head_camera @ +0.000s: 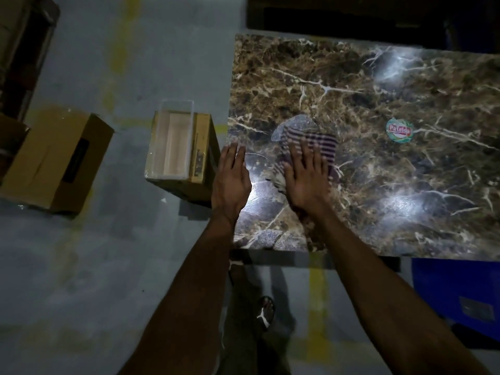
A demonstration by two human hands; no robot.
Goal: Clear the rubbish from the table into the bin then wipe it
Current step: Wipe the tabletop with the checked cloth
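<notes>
- The dark brown marble-patterned tabletop (378, 163) carries a striped grey-and-white cloth (305, 139) near its left edge.
- The right hand (305, 177) presses flat on the cloth, fingers (311, 155) straight and spread, gripping nothing.
- The left hand (230, 180) lies flat at the tabletop's left edge, fingers straight and together, holding nothing.
- A round green-and-red sticker or lid (400, 132) sits on the tabletop, well to the right of the cloth; whether it is rubbish I cannot tell.
- An open cardboard box with a pale lining (178, 150) stands on the floor just left of the tabletop, probably the bin.
- Risk: with only a flat palm on it, the cloth may bunch or slip out, leaving streaks.
- Risk: a wide sweep could push the round item off the tabletop's far side, away from the box.
</notes>
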